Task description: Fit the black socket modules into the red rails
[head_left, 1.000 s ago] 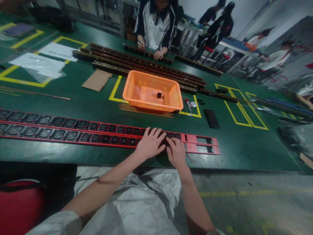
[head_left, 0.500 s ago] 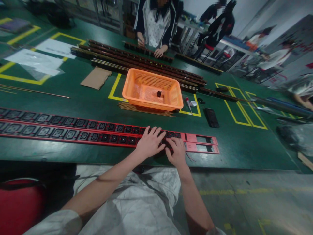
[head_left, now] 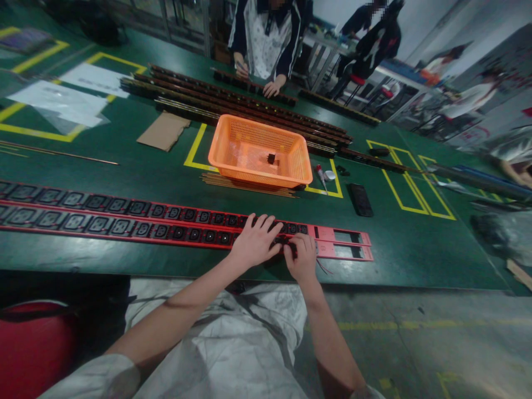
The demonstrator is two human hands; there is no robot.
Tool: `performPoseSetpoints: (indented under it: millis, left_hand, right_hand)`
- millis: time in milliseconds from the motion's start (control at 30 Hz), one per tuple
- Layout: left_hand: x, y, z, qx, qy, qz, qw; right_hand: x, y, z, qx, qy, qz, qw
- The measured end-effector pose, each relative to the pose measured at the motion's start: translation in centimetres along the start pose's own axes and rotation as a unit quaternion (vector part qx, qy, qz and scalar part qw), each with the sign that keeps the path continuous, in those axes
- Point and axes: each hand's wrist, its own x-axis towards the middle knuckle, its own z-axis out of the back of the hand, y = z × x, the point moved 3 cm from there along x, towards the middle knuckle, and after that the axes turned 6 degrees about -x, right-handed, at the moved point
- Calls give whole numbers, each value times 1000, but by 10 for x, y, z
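Note:
Two long red strips fitted with rows of black power sockets (head_left: 178, 233) lie side by side along the near edge of the table. My left hand (head_left: 256, 241) rests across both strips, its fingers stretched out and apart, the thumb towards the right. Close beside it, my right hand (head_left: 302, 257) is on the near strip, fingers bent and drawn in towards the thumb. Dark socket parts show between the two hands, but what the right fingertips grip is hidden. Thin wires (head_left: 324, 267) stick out just right of that hand. Rectangular openings mark the strips' right ends.
Beyond the strips stands an orange basket (head_left: 260, 176) with a small black part (head_left: 271, 159) inside. Thin rods (head_left: 249, 185), a screwdriver (head_left: 321, 176), a phone (head_left: 361, 200) and cardboard (head_left: 163, 131) lie around it. Dark bars (head_left: 233, 102) lie farther back, where a co-worker (head_left: 266, 44) handles one.
My right hand has shifted slightly right and its fingers have drawn in more. The left hand stays in place on the strips.

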Motion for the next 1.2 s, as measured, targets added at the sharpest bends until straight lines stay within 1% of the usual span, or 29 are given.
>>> performPoseSetpoints:
  millis: [267,467,600,767,1033,1133,1200]
  left_hand:
    - [0,0,0,2,4,2,1000]
    - [0,0,0,3,5,-1,1000]
    - [0,0,-1,1,5,0,1000]
    - [0,1,-3,5,5,1,1000]
    - [0,1,-2,9,3,0,1000]
    - [0,1,-1,9,3,0,1000]
    - [0,1,-1,8,5,-3,1000]
  right_hand:
    - [1,-3,1,32,9,0,999]
    - [2,-1,1,5,18,5,1000]
    - [2,0,1,5,26,0,1000]
    - [0,-2,-1,12,17,-1,1000]
    - [0,-1,0,34,-7,22,999]
    - [7,-9,3,43,6,22,999]
    - [19,-22,6,30,14,2,999]
